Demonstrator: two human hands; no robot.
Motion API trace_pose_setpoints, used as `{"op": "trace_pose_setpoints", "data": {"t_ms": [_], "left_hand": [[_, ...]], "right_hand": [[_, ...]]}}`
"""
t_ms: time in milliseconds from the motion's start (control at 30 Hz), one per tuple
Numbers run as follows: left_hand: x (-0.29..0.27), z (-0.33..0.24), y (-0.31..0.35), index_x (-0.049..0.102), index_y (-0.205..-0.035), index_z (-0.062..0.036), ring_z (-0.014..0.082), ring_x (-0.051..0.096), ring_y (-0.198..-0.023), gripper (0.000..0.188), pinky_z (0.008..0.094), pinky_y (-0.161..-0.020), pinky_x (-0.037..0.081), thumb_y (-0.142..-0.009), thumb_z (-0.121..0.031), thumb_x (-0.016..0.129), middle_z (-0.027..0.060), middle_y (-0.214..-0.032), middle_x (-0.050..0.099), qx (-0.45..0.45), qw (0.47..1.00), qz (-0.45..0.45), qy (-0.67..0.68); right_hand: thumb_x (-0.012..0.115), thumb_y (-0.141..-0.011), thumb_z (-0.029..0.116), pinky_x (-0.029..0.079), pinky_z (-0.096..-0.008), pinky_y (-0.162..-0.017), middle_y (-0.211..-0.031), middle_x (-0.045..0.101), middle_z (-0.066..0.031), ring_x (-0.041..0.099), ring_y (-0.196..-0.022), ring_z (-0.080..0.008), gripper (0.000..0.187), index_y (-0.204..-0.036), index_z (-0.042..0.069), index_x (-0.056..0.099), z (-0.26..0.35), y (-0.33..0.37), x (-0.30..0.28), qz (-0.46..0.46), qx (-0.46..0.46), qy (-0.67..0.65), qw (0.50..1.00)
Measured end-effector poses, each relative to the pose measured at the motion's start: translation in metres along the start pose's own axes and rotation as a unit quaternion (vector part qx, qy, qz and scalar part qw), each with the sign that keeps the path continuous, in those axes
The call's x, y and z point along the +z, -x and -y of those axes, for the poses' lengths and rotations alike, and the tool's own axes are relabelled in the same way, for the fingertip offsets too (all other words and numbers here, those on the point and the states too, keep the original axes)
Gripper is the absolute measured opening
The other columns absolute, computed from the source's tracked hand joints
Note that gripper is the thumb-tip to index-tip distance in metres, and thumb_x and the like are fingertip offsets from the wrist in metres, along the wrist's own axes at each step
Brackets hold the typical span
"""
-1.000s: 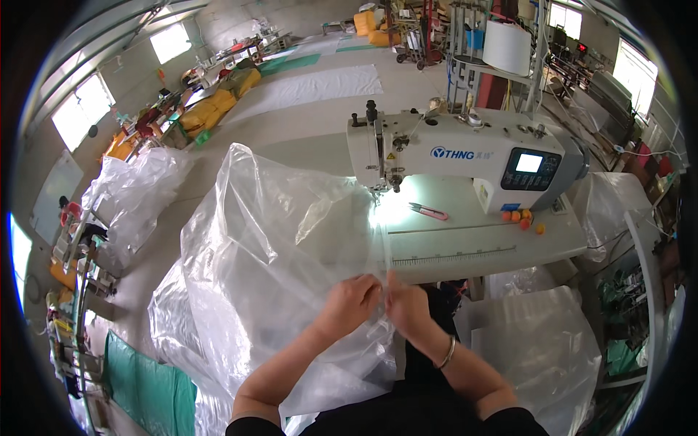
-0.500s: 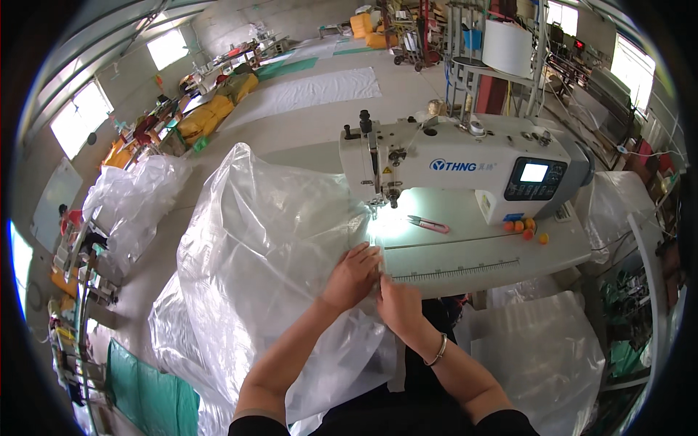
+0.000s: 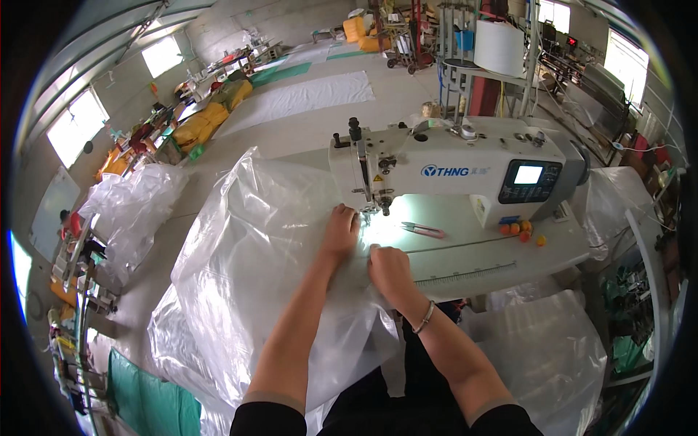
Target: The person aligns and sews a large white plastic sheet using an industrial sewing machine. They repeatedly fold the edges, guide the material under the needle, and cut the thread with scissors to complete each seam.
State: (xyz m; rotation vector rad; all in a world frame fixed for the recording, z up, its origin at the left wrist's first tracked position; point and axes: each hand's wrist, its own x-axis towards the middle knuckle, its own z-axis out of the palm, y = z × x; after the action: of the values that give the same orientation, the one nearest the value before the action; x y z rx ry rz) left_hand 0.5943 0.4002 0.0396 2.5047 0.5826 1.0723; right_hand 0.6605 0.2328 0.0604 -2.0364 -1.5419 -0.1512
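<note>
A large translucent plastic sheet [image 3: 240,240] lies bunched over the left part of the sewing table and hangs down in front of me. My left hand [image 3: 340,231] rests on it with fingers laid down, just left of the lit needle area of a white sewing machine [image 3: 451,163]. Closer to me, my right hand [image 3: 391,272] is closed, pinching the sheet's right edge; its fingertips are partly hidden. A pair of thread snips [image 3: 423,230] with a pinkish handle lies on the tabletop beyond my right hand, touched by neither hand.
Small orange and yellow balls [image 3: 525,231] sit by the machine's base. A ruler scale [image 3: 469,275] runs along the table front. More clear plastic [image 3: 538,349] lies at lower right, and another heap [image 3: 134,211] at left. A large white thread cone [image 3: 499,49] stands behind.
Both hands have moved away from me, the left one farther, up beside the needle area. The sheet's edge has shifted forward with them. The view has moved slightly.
</note>
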Motion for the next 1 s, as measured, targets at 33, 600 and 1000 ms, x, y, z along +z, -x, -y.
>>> {"op": "trace_pose_setpoints", "data": {"t_ms": [33, 600, 1000], "left_hand": [[0.002, 0.003, -0.005, 0.059, -0.097, 0.0014, 0.0413, 0.053, -0.098, 0.018, 0.0469, -0.085, 0.045, -0.080, -0.003, 0.056, 0.0206, -0.097, 0.059, 0.002, 1.000, -0.001, -0.007], [-0.021, 0.011, -0.044, 0.061, -0.113, -0.0106, 0.0333, 0.061, -0.095, 0.034, 0.0446, -0.080, 0.051, -0.079, -0.013, 0.066, 0.0111, -0.106, 0.056, -0.154, 0.985, -0.019, -0.077], [0.007, 0.039, -0.036, 0.060, -0.082, -0.0081, 0.0292, 0.062, -0.079, 0.015, 0.0437, -0.064, 0.048, -0.078, -0.019, 0.070, 0.0076, -0.089, 0.055, -0.097, 0.988, -0.121, -0.010]], "right_hand": [[0.062, -0.077, 0.008, 0.053, -0.0410, -0.059, -0.067, 0.065, -0.0179, 0.067, -0.065, -0.0341, 0.007, -0.074, 0.002, 0.062, -0.004, -0.005, 0.004, -0.001, 0.007, -0.002, 1.000], [0.067, -0.079, 0.014, 0.049, -0.0381, -0.068, -0.087, 0.063, -0.0136, 0.061, -0.076, -0.0271, 0.017, -0.093, 0.005, 0.068, -0.113, -0.036, -0.039, 0.028, 0.014, -0.051, 0.998], [0.060, -0.085, 0.015, 0.046, -0.0430, -0.089, -0.100, 0.066, -0.0208, 0.060, -0.099, -0.0353, 0.022, -0.102, 0.002, 0.064, -0.118, -0.113, -0.012, 0.154, -0.002, -0.010, 0.988]]}}
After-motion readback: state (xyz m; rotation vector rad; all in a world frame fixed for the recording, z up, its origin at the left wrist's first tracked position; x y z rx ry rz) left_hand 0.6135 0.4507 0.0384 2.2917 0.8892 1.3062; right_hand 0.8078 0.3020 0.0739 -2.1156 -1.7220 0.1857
